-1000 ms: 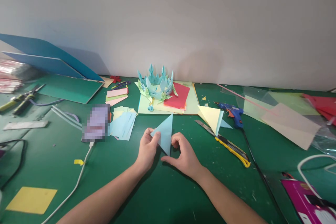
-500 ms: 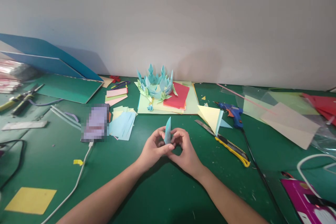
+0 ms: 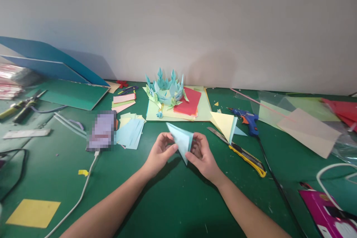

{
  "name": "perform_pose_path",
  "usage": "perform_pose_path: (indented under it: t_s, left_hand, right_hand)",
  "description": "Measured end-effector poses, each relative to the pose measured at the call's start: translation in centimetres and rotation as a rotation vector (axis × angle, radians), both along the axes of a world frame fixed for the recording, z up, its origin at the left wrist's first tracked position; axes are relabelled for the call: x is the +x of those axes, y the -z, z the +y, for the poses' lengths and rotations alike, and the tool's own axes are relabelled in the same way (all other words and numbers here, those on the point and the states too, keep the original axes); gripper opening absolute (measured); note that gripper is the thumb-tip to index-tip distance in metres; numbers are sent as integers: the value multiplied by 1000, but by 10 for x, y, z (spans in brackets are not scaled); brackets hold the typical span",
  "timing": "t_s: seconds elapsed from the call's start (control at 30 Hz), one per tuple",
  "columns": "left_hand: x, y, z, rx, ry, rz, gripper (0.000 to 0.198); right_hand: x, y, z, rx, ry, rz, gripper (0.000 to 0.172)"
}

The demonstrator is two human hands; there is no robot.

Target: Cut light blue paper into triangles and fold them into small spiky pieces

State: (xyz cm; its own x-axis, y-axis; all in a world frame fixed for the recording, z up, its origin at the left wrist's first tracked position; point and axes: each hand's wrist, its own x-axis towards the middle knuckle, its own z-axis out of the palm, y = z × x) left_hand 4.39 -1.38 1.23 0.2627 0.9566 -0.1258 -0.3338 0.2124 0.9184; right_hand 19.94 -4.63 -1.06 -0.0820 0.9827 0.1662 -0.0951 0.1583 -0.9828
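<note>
Between my hands is a piece of light blue paper (image 3: 180, 140), folded into a triangle with one point down and its broad side facing me. My left hand (image 3: 161, 152) pinches its left edge, thumb in front. My right hand (image 3: 202, 156) grips the right edge near the lower point, thumb on the front layer. Beyond them stands a blue and green folded-paper crown (image 3: 167, 93) with upright points. To the right lie folded yellow paper (image 3: 224, 124) and a yellow utility knife (image 3: 247, 160).
A blue glue gun (image 3: 249, 119) with a black cord lies at right. Left are blue paper sheets (image 3: 131, 134), a blurred phone (image 3: 102, 130) on a white cable (image 3: 83, 189), and pliers (image 3: 28, 106). Red paper (image 3: 189, 102) rests beside the crown. A magenta box (image 3: 320, 208) sits front right.
The blue paper has turned from edge-on to show its broad triangular face. My hands have moved slightly apart, now holding opposite edges.
</note>
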Motion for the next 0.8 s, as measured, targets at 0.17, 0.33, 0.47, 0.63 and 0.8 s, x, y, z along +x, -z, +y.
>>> perform_pose_path:
  t_s: [0.17,0.33,0.47,0.63,0.8]
  left_hand:
    - [1,1,-2,-17,61,0,35]
    - [2,1,-2,-10,20,78,30]
    - [-1,5,-3,37,122,61,41]
    - [-2,11,-13,292,209,263,82]
    - [4,8,-14,339,-19,336,49]
  right_hand:
    - [4,2,3,2,63,-6,45]
    - [6,3,4,15,71,-33,37]
    - [4,5,6,-18,69,-38,51]
    - [1,1,6,-48,120,-91,46]
    - [3,-3,4,-73,136,-105,39]
